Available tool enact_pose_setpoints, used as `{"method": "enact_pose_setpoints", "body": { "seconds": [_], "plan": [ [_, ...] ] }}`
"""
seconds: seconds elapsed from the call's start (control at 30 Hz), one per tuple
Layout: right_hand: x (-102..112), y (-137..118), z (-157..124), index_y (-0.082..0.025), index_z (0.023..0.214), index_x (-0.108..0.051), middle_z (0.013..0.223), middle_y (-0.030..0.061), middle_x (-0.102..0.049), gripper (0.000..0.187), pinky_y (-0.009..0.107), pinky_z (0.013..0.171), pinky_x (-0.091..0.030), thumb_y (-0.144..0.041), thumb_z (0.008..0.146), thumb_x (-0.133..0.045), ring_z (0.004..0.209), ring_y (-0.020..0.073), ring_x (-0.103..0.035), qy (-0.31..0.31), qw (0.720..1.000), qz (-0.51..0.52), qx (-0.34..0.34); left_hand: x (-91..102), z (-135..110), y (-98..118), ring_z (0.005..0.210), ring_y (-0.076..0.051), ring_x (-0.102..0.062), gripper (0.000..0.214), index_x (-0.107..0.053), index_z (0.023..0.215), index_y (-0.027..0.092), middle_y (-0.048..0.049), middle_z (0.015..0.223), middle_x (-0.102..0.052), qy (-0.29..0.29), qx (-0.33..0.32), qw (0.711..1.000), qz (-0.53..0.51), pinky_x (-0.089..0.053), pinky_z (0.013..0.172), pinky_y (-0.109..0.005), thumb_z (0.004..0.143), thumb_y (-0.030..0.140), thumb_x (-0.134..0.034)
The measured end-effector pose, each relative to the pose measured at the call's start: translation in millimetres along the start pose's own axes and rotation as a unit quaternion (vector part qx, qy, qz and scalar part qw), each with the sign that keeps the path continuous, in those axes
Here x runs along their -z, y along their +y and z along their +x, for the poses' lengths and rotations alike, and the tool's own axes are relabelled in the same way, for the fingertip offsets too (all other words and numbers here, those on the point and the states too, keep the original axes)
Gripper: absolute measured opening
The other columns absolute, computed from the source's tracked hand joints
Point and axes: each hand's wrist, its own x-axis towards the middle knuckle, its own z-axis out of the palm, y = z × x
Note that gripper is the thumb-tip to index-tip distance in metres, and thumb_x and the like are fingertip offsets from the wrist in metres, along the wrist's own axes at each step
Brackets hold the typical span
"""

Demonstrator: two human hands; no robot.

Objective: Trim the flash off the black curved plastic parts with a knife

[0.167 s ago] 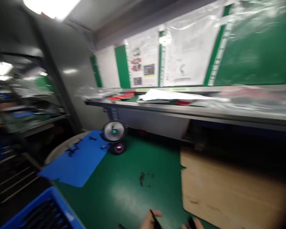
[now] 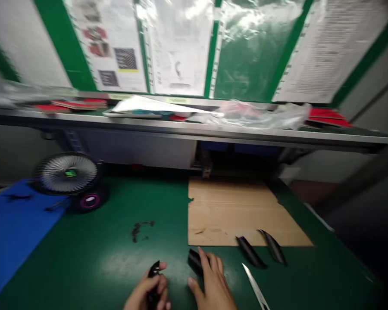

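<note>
We see a small black part (image 2: pixel 154 270) pinched in the left hand (image 2: pixel 148 292), near the bottom edge of the view on the green table (image 2: pixel 116 258). Its long axis runs roughly upright in the picture, away from us, with the rounded upper end poking out above the thumb and forefinger; the lower end is hidden inside the hand. The left fingers are closed around it. Just to the right, the right hand (image 2: pixel 211 286) lies flat with fingers loosely together, their tips touching a second black part (image 2: pixel 194 260) that slants from upper left to lower right. We cannot tell whether those fingers grip that part or only rest on it.

Further right, two long curved black pieces (image 2: pixel 250 252) (image 2: pixel 273 245) lie side by side, both slanting from upper left to lower right, their upper ends over the near edge of a cardboard sheet (image 2: pixel 236 211). Below them a thin blade (image 2: pixel 255 288) lies on the table, its point aimed up and left.

At the far left a blue mat (image 2: pixel 13 232) covers the table, with a small round fan (image 2: pixel 67 172) standing at its back corner. A shelf (image 2: pixel 194 127) above carries papers and plastic bags.
</note>
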Motion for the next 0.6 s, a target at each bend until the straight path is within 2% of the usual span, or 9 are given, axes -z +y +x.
{"method": "enact_pose_setpoints", "body": {
  "seconds": [0.07,0.13,0.17,0.27,0.37,0.43,0.5,0.53,0.6],
  "plan": [
    [17,25,-7,-0.025,0.139,-0.041,0.129,0.0107,-0.051,0.049,0.038,0.085,-0.052,-0.045,0.094,-0.038,0.119,0.0305,-0.046,0.052,0.996,-0.063,-0.046,-17.4,1,-4,0.037,-0.006,-0.034,0.025,-0.055,0.084,0.016,0.0068,0.055,-0.041,0.037,0.015,0.995,-0.093,-0.038,0.04,-0.024,0.08,0.039,-0.065],
    [34,52,-21,-0.017,0.128,-0.05,0.122,0.0159,-0.053,0.047,0.04,0.081,-0.052,-0.044,0.096,-0.03,0.115,0.0332,-0.047,0.127,0.979,-0.12,-0.105,-37.6,-4,-2,0.041,-0.007,-0.037,0.025,-0.052,0.078,0.017,0.0047,0.058,-0.04,0.07,0.019,0.99,-0.12,-0.038,0.038,-0.022,0.087,0.039,-0.057],
    [41,65,-28,-0.014,0.119,-0.055,0.116,0.0185,-0.054,0.044,0.043,0.079,-0.051,-0.042,0.095,-0.031,0.11,0.0354,-0.048,0.144,0.972,-0.141,-0.124,-48.1,-6,0,0.045,-0.008,-0.041,0.025,-0.052,0.077,0.017,0.0033,0.061,-0.041,0.096,0.017,0.988,-0.123,-0.041,0.04,-0.021,0.089,0.038,-0.053],
    [49,99,-46,-0.016,0.094,-0.06,0.099,0.0182,-0.057,0.031,0.048,0.075,-0.047,-0.036,0.091,-0.037,0.096,0.0369,-0.051,0.139,0.97,-0.155,-0.128,-76.1,-10,8,0.056,-0.01,-0.047,0.024,-0.052,0.08,0.016,0.0007,0.069,-0.044,0.185,-0.008,0.975,-0.12,-0.05,0.049,-0.022,0.094,0.032,-0.044],
    [48,115,-55,-0.022,0.081,-0.052,0.087,0.013,-0.056,0.028,0.043,0.066,-0.047,-0.037,0.093,-0.031,0.085,0.0318,-0.054,0.127,0.976,-0.13,-0.119,-92.0,-9,12,0.056,-0.01,-0.045,0.019,-0.052,0.08,0.016,0.0006,0.071,-0.043,0.218,-0.051,0.968,-0.11,-0.049,0.049,-0.023,0.094,0.026,-0.044],
    [49,110,-59,-0.023,0.081,-0.047,0.079,0.0084,-0.055,0.031,0.034,0.055,-0.045,-0.041,0.096,-0.026,0.071,0.0253,-0.055,0.11,0.983,-0.098,-0.11,-96.3,-8,13,0.054,-0.01,-0.043,0.015,-0.052,0.079,0.016,0.001,0.07,-0.043,0.215,-0.071,0.968,-0.105,-0.045,0.043,-0.023,0.091,0.024,-0.049],
    [52,89,-64,-0.024,0.085,-0.047,0.07,0.0031,-0.053,0.035,0.028,0.046,-0.04,-0.046,0.098,-0.023,0.055,0.019,-0.05,0.076,0.992,-0.025,-0.094,-98.9,-10,12,0.052,-0.01,-0.042,0.014,-0.052,0.078,0.017,0.0015,0.068,-0.042,0.211,-0.085,0.968,-0.103,-0.041,0.039,-0.021,0.088,0.026,-0.054],
    [53,75,-67,-0.025,0.09,-0.049,0.071,0.0023,-0.053,0.036,0.026,0.046,-0.04,-0.049,0.099,-0.024,0.053,0.0176,-0.05,0.055,0.995,0.021,-0.076,-100.4,-12,12,0.051,-0.009,-0.041,0.015,-0.052,0.077,0.017,0.0018,0.068,-0.042,0.209,-0.092,0.968,-0.105,-0.04,0.038,-0.021,0.087,0.027,-0.057],
    [53,41,-74,-0.027,0.106,-0.056,0.079,0.004,-0.057,0.038,0.026,0.051,-0.043,-0.051,0.099,-0.028,0.062,0.0182,-0.056,0.024,0.994,0.104,0.002,-104.5,-16,13,0.049,-0.009,-0.041,0.018,-0.051,0.075,0.017,0.0025,0.066,-0.042,0.204,-0.108,0.967,-0.11,-0.038,0.037,-0.019,0.085,0.03,-0.06]
  ]
}}
